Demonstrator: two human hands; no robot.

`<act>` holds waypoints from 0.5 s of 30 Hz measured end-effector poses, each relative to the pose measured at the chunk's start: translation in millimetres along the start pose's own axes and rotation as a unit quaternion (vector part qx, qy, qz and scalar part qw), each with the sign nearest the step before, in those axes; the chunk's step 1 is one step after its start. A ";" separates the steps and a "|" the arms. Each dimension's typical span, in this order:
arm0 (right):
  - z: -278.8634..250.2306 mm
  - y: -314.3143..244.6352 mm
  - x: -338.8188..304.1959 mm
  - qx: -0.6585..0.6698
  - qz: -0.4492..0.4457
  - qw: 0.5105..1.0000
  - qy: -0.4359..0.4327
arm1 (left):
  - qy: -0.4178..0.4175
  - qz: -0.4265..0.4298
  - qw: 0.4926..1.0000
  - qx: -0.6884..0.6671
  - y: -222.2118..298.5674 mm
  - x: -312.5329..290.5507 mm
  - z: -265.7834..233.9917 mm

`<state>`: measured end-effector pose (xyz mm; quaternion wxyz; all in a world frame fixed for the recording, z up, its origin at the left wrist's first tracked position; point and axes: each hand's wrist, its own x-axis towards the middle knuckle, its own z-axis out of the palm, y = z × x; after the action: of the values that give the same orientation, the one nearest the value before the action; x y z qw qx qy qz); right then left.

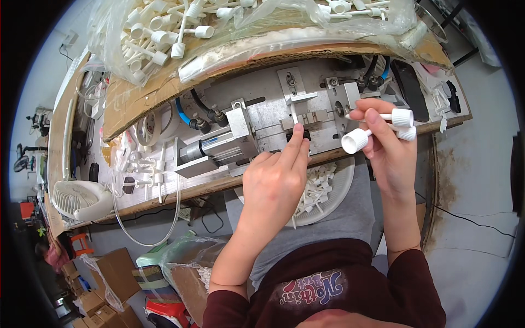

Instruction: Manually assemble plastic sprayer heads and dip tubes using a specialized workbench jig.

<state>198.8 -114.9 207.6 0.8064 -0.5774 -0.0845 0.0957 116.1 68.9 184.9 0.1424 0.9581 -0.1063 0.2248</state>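
Note:
My left hand (276, 177) reaches over the small metal fixture (314, 118) with its index finger stretched out. That fingertip touches the end of a white plastic stem (294, 113) at the fixture; the thumb is hidden. Between the thumb and fingers of my right hand (391, 147) are white ribbed caps with thin stems (354, 141), at least three of them, fanned out. They are just right of the metal block (350, 98) at the fixture's right end. Left of the fixture sits a pneumatic cylinder (210, 147) with a square metal block.
A cardboard sheet (126, 117) above the bench bears a plastic bag of many capped stems (158, 38). Below the bench edge, a white basin (344, 191) holds small white pieces. A black phone (410, 90) lies at right, a white fan (82, 199) stands left, and clear tubing (176, 218) loops down.

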 end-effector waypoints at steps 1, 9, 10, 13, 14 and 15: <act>-1.6 -1.3 -1.1 -0.012 -0.016 1.000 0.010 | 0.000 -0.001 1.000 -0.001 0.1 0.4 -0.4; -0.1 -9.5 -17.6 -0.167 -0.067 0.983 -0.023 | 0.021 -0.101 0.937 -0.333 6.5 0.0 -14.6; 2.8 -9.3 -20.4 -0.183 -0.063 0.980 -0.038 | 0.025 -0.097 0.912 -0.397 10.0 0.9 -19.6; 9.2 -2.9 -21.7 -0.239 -0.122 0.958 -0.098 | 0.006 -0.048 0.892 -0.449 11.0 -3.3 -25.7; 8.4 -0.2 -19.8 -0.245 -0.133 0.956 -0.088 | -0.006 -0.025 0.896 -0.444 10.7 -4.8 -27.7; 7.8 1.6 -18.1 -0.250 -0.145 0.954 -0.077 | -0.011 -0.038 0.897 -0.441 13.5 -4.3 -34.2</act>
<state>179.3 -111.8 208.1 0.6321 -0.7331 -0.2509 -0.0023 94.9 67.8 215.3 0.5577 0.8027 -0.1597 0.1385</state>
